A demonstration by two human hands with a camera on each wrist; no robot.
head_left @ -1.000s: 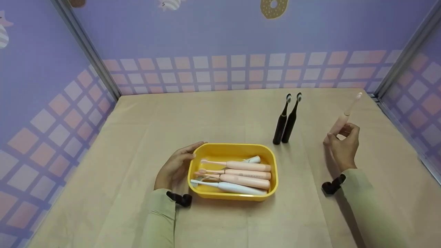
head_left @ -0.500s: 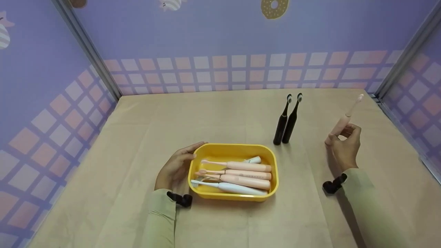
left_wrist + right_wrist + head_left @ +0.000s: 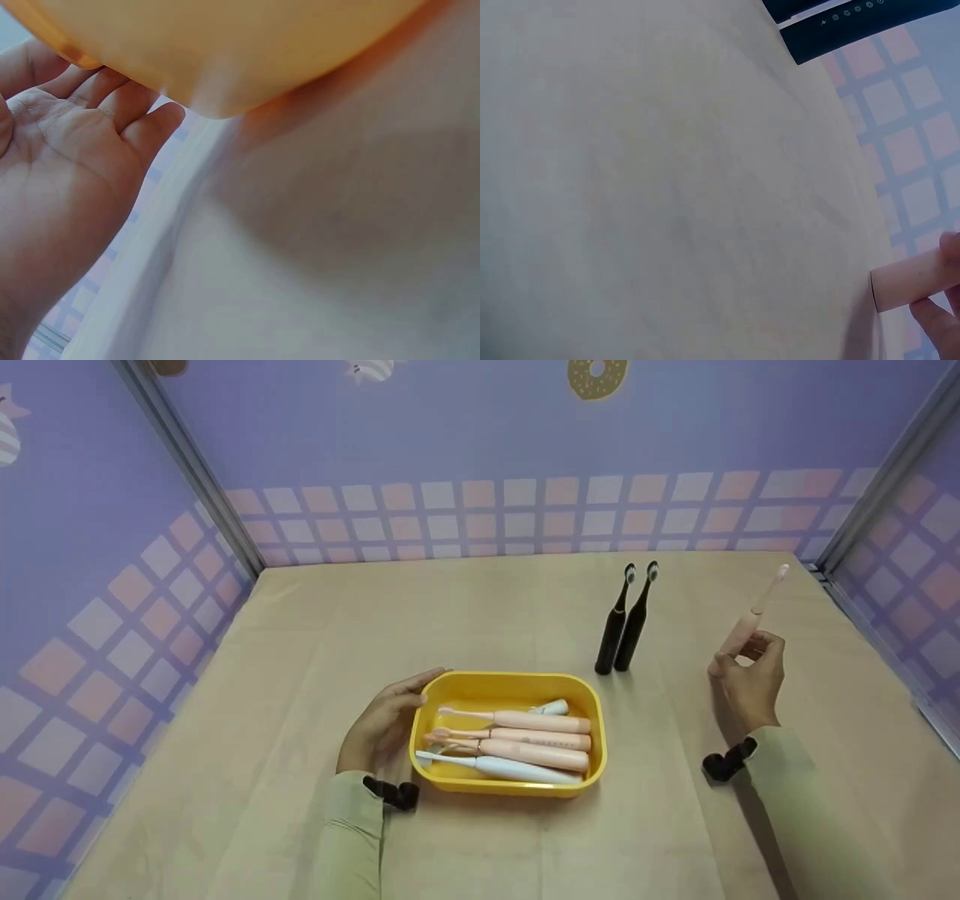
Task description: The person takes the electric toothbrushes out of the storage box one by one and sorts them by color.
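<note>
A pink electric toothbrush (image 3: 740, 634) stands on its base at the right of the table, pinched between the thumb and fingers of my right hand (image 3: 754, 675). Its lower end (image 3: 907, 281) shows in the right wrist view, where most of that hand is out of frame. My left hand (image 3: 382, 720) grips the left end of a yellow box (image 3: 517, 790), thumb at the rim and fingers along the outer wall. Inside the box lie several electric toothbrushes, some pink (image 3: 536, 751) and some white (image 3: 521, 770), partly overlapping. The left wrist view shows the box's underside (image 3: 240, 52) close up.
Two black electric toothbrushes (image 3: 611, 637) stand upright side by side, between the box and my right hand. A beige cloth (image 3: 420, 615) covers the table. Purple walls with pink and white checks (image 3: 517, 514) enclose the back and sides.
Hardly anything differs. My right hand and the pink electric toothbrush have shifted very slightly to the right, while the left hand and the box keep their place.
</note>
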